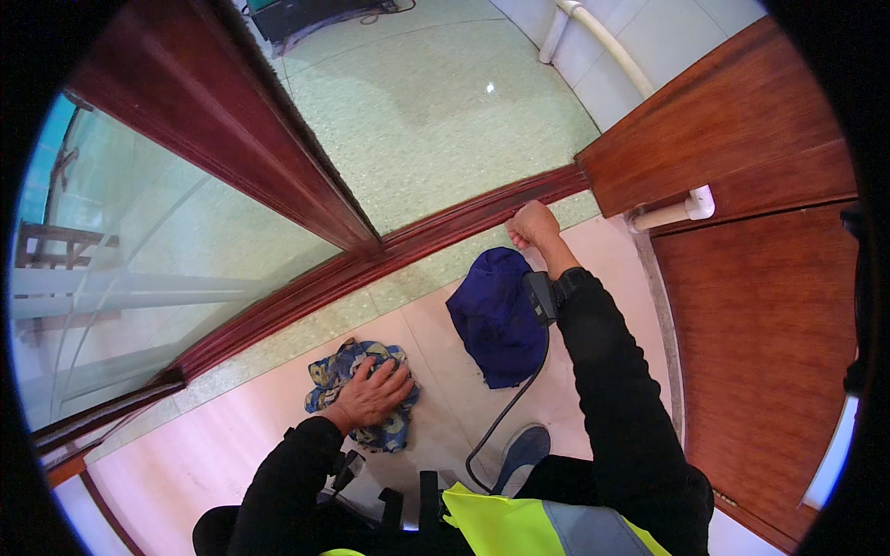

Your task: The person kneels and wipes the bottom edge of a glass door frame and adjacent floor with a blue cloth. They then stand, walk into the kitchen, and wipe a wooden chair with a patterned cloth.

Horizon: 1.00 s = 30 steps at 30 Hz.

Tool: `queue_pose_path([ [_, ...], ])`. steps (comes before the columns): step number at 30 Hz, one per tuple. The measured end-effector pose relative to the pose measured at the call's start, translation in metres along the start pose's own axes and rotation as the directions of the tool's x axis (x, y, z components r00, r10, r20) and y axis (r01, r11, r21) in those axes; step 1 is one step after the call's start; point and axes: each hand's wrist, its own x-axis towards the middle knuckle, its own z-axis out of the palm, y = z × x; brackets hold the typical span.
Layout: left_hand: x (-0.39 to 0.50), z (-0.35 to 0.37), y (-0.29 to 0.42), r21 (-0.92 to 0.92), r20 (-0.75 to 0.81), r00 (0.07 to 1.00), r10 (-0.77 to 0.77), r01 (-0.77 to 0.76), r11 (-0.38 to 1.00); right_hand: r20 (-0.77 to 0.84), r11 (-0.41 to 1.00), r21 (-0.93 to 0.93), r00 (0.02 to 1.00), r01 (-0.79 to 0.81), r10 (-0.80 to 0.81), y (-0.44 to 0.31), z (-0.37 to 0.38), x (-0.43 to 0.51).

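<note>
My left hand (pixel 375 393) lies palm down on a crumpled blue-and-yellow patterned cloth (pixel 386 434) on the floor, its fingers spread over the fabric. Most of the palm side is hidden. My right hand (pixel 535 224) is curled into a loose fist at the red-brown sliding-door track (pixel 473 208), near the track's right end. No object shows in that fist. Just below it, a dark blue cloth (pixel 495 320) is spread on the pale floor tiles (pixel 424 333), partly under my right forearm.
A glass sliding door (pixel 174 229) with a red-brown frame (pixel 278 139) stands at left. Wooden panels (pixel 758 333) rise at right, with a white pipe (pixel 671 214) sticking out. A black cable (pixel 511 403) runs from my right wrist device (pixel 541 299) past my shoe (pixel 526 448).
</note>
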Motion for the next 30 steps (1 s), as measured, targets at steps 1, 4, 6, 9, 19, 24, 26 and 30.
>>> queue_pose_path([
  [1, 0.0, 0.0, 0.0, 0.001, -0.001, 1.0, 0.003, -0.003, 1.0, 0.104, 0.998, 0.056, 0.994, 0.026, -0.032, -0.003, 0.003, -0.002],
  [4, 0.0, -0.001, 0.0, 0.033, 0.017, 1.0, 0.012, -0.012, 0.999, -0.198, 0.982, -0.171, 0.979, -0.082, 0.047, -0.006, 0.0, -0.006],
  [6, -0.001, -0.001, 0.0, 0.021, 0.016, 1.0, 0.01, -0.01, 1.0, -0.116, 0.992, -0.117, 0.993, -0.035, 0.022, -0.006, 0.001, -0.007],
  [9, 0.0, 0.0, 0.0, 0.006, 0.013, 1.0, 0.012, -0.012, 1.0, -0.074, 0.972, -0.233, 0.995, 0.041, -0.06, -0.002, 0.006, -0.014],
  [19, 0.001, -0.002, 0.0, 0.075, 0.023, 1.0, 0.017, -0.018, 0.997, -0.138, 0.675, -0.676, 0.849, 0.296, -0.511, -0.006, 0.08, -0.153],
  [24, 0.001, -0.004, 0.001, 0.034, 0.026, 1.0, 0.006, -0.006, 0.999, -0.228, 0.7, -0.581, 0.742, 0.416, -0.63, 0.029, 0.071, -0.112],
  [26, 0.001, -0.003, 0.001, 0.055, -0.006, 1.0, 0.007, -0.007, 0.998, -0.372, 0.773, -0.479, 0.701, 0.417, -0.609, 0.042, 0.043, -0.087],
  [30, 0.0, -0.001, 0.001, 0.026, 0.023, 1.0, -0.001, 0.0, 1.0, -0.575, 0.803, -0.501, 0.57, 0.323, -0.587, 0.046, -0.035, -0.048],
])
